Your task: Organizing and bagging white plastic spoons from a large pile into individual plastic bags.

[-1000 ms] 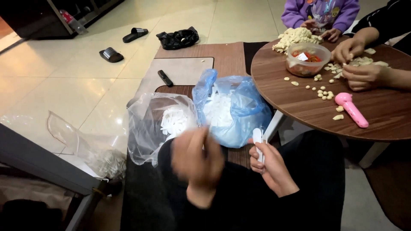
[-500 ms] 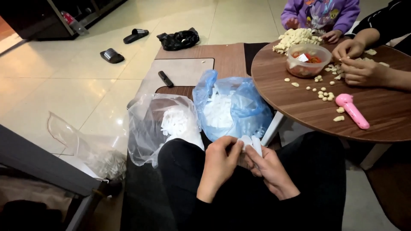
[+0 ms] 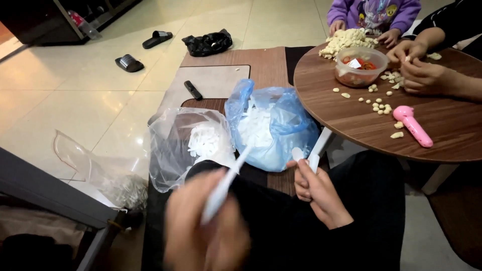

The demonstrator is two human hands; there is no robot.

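Blurrily, left hand (image 3: 206, 226) grips white plastic spoon (image 3: 226, 183) pointing far-right, diagonal; right hand (image 3: 316, 188) clasps another white piece (image 3: 306, 158), upright.

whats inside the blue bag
The blue bag holds a heap of small white plastic pieces, seen through its open top and thin wall. What lies at the bottom is hidden by the heap and the crumpled plastic.

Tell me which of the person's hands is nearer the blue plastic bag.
Right. The right hand sits just below the blue plastic bag, holding a small white piece near its lower edge. The left hand, blurred and gripping a white stick, is lower and further left.
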